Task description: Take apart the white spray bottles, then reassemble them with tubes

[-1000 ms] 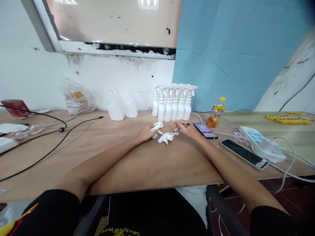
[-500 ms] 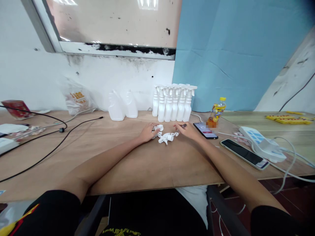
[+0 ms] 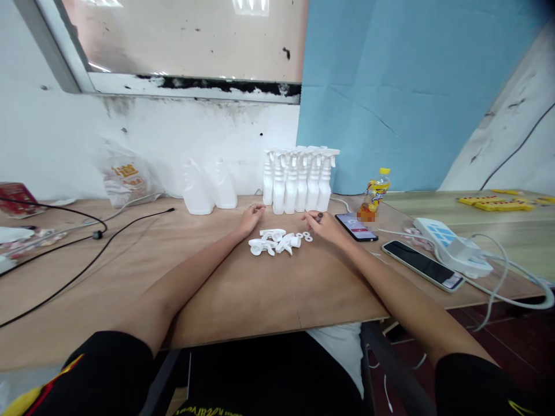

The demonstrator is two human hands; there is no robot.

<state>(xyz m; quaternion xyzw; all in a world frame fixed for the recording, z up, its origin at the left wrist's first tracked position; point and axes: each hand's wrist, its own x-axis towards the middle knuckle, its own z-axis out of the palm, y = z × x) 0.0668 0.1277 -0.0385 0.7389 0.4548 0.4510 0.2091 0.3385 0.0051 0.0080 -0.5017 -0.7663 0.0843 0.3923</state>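
Observation:
Several white spray trigger heads (image 3: 285, 244) lie in a loose pile on the table in front of me. Small white rings (image 3: 308, 237) are at the pile's right end. My left hand (image 3: 250, 219) rests just behind and left of the pile, holding nothing, its fingers stretched toward the bottles. In my right hand (image 3: 323, 224), right of the rings, is a dark pen (image 3: 319, 217); only its end shows between the fingers. Behind both hands stands a tight group of white spray bottles (image 3: 300, 188), upright with trigger heads on.
Two white bottles without heads (image 3: 198, 193) stand at the back left, beside a plastic bag (image 3: 125, 179). To the right are a lit phone (image 3: 356, 226), a drink bottle (image 3: 375, 193), a dark-screened phone (image 3: 422, 264) and a power strip (image 3: 453, 248). Black cables (image 3: 104, 254) cross the left side.
My left hand has let go of the white trigger heads and moved back and left; those heads now lie in the pile. My right hand still holds the pen. The view has shifted slightly.

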